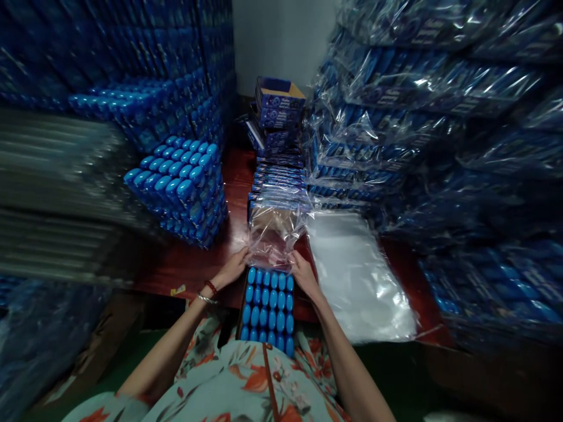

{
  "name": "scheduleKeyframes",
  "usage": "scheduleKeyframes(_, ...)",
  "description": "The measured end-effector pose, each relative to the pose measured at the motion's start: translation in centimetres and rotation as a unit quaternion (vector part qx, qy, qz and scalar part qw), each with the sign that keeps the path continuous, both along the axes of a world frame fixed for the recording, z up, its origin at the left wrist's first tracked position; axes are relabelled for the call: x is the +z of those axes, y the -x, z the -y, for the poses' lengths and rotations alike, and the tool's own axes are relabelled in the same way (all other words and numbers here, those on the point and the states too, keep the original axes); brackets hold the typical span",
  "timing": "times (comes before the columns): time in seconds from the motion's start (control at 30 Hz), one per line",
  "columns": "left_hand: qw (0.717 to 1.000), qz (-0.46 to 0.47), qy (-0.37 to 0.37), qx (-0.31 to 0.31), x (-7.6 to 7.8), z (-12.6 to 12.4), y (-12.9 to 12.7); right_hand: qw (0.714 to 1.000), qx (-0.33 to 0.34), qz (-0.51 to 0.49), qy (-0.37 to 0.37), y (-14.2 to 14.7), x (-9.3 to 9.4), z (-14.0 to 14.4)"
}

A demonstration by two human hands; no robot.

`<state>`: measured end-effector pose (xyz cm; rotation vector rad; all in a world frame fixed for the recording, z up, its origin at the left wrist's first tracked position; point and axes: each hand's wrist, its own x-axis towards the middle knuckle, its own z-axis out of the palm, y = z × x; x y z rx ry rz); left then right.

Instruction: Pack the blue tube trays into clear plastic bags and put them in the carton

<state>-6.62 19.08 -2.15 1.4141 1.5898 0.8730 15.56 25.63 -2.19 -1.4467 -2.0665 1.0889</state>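
I have a tray of blue capsules (268, 308) propped against my belly, its far end resting on the near edge of the red tabletop (237, 176), so it stays put without either hand carrying its weight. That frees both hands for the clear plastic bag (273, 237). My left hand (232, 268) pinches the left side of the bag's mouth and my right hand (301, 272) pinches the right side, fingers closed on the film, pulling it apart so the opening sits right at the far end of the tray. The rest of the bag lies slack on the tabletop beyond, away from me.

Just right of my right hand, a pile of flat clear bags (358, 281) hangs over the near edge, within easy reach. To the left stands a stack of unbagged trays (180, 187); ahead, along the middle, lie flat blue boxes (277, 176), and bagged bundles (417, 117) are heaped high on the right side.
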Motion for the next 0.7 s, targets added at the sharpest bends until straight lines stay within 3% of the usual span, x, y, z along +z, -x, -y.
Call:
scheduleKeyframes(0.2,0.992,0.011,0.008,0.125,-1.6,0.7,-0.8,0.993,-0.101,-0.059,0.025,0.2,-1.0,1.6)
scheduleKeyframes(0.3,0.993,-0.001,0.016,0.115,-1.9,1.9,-0.8,0.989,-0.123,-0.063,0.045,-0.2,-1.3,3.4)
scheduleKeyframes(0.47,0.996,-0.062,0.029,0.064,-1.0,3.7,-0.4,0.995,-0.063,-0.002,0.071,-2.0,-0.2,5.0)
scheduleKeyframes(0.6,0.990,-0.104,-0.040,0.089,-0.2,3.1,-0.3,0.992,-0.053,0.066,-0.095,-2.6,2.4,3.8)
scheduleKeyframes(0.7,0.992,-0.054,-0.057,0.098,0.0,1.5,0.1,0.983,0.079,0.049,-0.156,-1.6,3.7,1.0)
